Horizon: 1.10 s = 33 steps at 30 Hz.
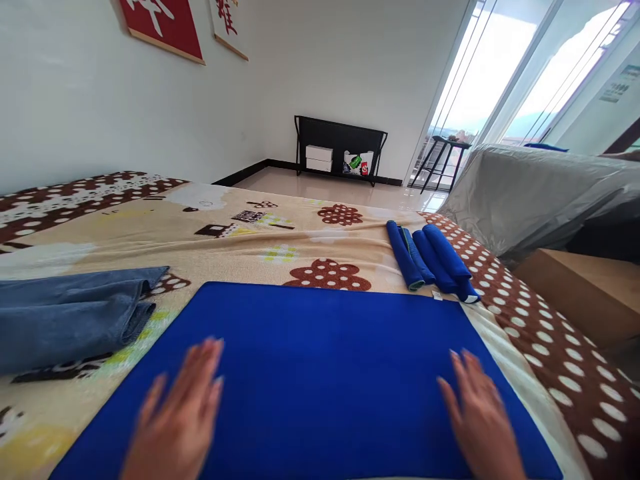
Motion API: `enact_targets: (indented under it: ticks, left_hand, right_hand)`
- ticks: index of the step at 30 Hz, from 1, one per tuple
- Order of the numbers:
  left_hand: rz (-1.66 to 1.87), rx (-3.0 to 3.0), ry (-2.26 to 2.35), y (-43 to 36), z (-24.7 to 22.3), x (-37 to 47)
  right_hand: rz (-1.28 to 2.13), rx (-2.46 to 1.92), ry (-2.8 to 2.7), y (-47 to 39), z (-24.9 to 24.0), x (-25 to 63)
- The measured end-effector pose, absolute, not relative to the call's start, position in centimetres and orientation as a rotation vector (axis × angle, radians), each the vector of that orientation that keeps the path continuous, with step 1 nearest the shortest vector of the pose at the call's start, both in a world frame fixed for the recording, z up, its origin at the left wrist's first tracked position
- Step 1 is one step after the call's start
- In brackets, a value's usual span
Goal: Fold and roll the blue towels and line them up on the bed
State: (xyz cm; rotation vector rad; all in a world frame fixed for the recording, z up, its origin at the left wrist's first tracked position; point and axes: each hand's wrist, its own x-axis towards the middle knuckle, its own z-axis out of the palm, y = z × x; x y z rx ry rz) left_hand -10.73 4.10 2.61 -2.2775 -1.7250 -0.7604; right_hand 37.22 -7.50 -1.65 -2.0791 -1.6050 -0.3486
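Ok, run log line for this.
left hand: open over blue cloth | right hand: open over blue cloth | contact: unclear | blue cloth: flat on patterned blanket | other blue cloths: by far right corner

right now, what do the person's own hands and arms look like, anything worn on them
The ungloved, five-fingered left hand and the ungloved, five-fingered right hand are bare, with no watch, bracelet or sleeve in view. Blur, strongest on the left, hides finer marks. The picture's lower edge cuts off the arms, so their clothing cannot be told.
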Motion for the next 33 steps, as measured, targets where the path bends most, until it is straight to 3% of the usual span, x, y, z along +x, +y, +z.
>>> enact_targets:
  ticks: [3,6,10,18,22,27,33]
  left_hand:
    - [-0.602,-2.644,-1.565,7.7,5.8,0.7]
    - [-0.417,-2.804,-1.531,12.1,5.9,8.9]
    - [-0.33,-2.805,-1.567,16.5,2.9,9.7]
    - [-0.306,-2.398,-2.066,22.3,1.7,-9.5]
    - [-0.346,-2.229,-2.214,23.3,1.8,-14.0]
    - [-0.493,-2.224,-2.071,21.0,3.4,-10.4]
    - [-0.466,-2.784,-1.498,18.3,5.2,2.0]
  right_hand:
    - [0.106,-1.773,-2.026,1.7,2.5,28.6]
    - [0.2,-1.66,-2.132,9.4,3.5,23.3]
    - [0.235,-1.66,-2.115,13.4,1.6,24.7]
    - [0.188,-1.882,-1.837,6.7,-0.6,45.5]
    - [0.1,-2.028,-1.619,4.5,-1.2,50.5]
    - [-0.055,-2.044,-1.516,3.2,-0.4,45.7]
    - [0.06,-1.662,-2.011,-2.3,-0.2,28.5]
